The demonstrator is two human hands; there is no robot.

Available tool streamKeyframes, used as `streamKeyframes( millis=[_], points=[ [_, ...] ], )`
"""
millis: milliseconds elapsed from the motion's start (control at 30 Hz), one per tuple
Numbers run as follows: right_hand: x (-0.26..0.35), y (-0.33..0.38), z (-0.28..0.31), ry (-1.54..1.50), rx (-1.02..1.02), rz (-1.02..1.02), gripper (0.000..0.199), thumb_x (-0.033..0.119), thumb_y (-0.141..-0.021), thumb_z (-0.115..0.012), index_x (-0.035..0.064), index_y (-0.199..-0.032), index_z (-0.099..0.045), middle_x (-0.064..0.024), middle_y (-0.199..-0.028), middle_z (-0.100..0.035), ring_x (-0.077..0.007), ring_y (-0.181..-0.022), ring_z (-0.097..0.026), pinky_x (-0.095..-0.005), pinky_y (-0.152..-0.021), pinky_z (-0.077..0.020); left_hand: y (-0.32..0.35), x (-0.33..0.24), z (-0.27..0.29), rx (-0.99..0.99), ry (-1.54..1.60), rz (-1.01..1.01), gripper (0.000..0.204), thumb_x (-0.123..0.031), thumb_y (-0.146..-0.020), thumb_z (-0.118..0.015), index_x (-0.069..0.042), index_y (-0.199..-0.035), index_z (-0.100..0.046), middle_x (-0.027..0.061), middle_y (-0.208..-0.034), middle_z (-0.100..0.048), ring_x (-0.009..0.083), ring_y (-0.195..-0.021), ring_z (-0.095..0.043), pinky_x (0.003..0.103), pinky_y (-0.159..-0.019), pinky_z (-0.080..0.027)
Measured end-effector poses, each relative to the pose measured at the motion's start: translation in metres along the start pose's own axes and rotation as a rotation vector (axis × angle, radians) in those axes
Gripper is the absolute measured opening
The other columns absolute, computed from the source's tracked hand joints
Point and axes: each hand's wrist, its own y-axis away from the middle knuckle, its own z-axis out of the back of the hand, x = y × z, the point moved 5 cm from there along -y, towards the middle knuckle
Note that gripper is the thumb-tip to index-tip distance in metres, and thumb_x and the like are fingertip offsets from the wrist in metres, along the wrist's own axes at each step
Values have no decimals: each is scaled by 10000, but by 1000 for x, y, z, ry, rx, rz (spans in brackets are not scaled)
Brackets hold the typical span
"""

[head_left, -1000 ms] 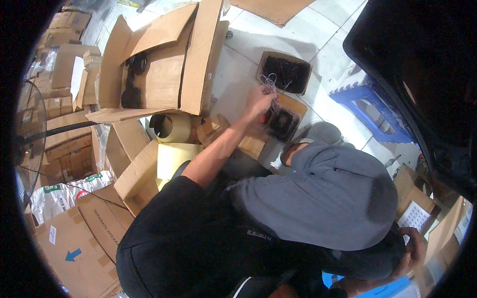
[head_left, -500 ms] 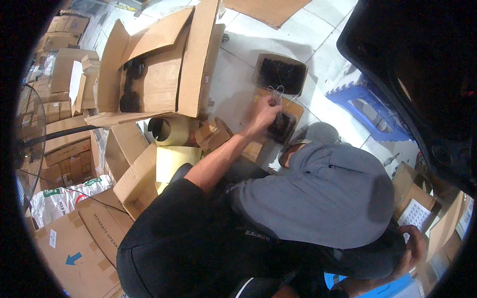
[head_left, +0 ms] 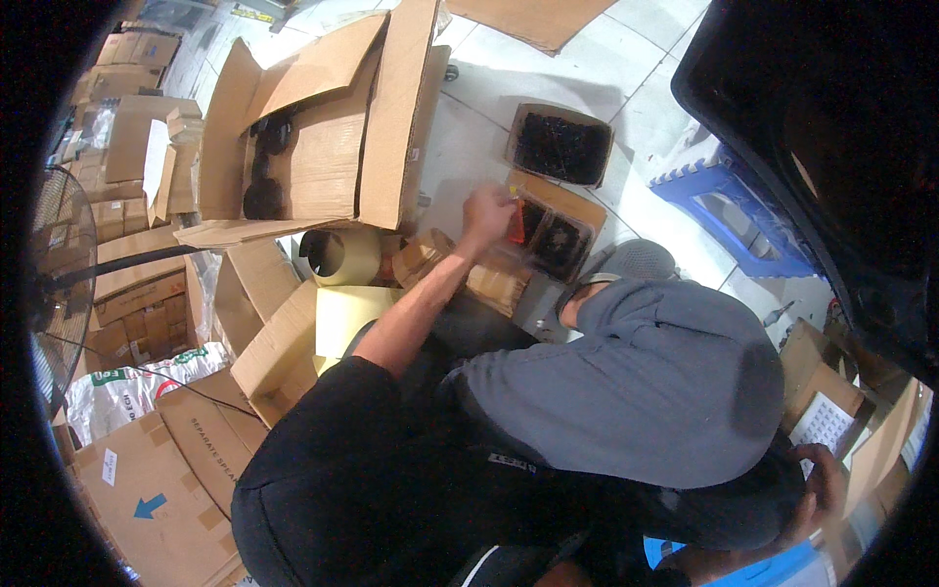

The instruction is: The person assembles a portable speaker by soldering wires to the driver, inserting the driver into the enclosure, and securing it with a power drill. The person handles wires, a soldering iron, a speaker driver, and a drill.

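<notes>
Fingers (head_left: pixel 504 203) of left hand (head_left: pixel 486 219), moved leftward, beside orange piece (head_left: pixel 516 225)

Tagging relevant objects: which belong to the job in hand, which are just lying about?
Likely in the job, nearest the left hand:
red-orange item beside it
upper open box with dark pieces
smaller box below that

Likely just lying about:
large open carton
yellow roll
fan
blue plastic frame
</notes>
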Motion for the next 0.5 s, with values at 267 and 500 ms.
streamKeyframes(
  millis=[267, 500],
  points=[
    [-4, 4, 7, 7, -42, -40, 602, 433, -881, -606, -100, -1162, -590, -215, -958, -610, -290, -891, -601, -396, -838, -456, 35, -21, 26, -231, 122, -125, 279, -200, -805, -677, -6, -1005, -688, 196, -969, -709, 358, -926, -685, 420, -798, -528],
    [16, -9, -13, -73, -249, -56, 514, 419, -804, -678, -65, -979, -691, -169, -829, -719, -288, -756, -691, -363, -779, -522, 102, -157, 74, -28, 469, -160, 387, -149, -870, -680, 77, -1179, -625, 162, -1085, -680, 205, -975, -645, 330, -911, -501]
  ],
)
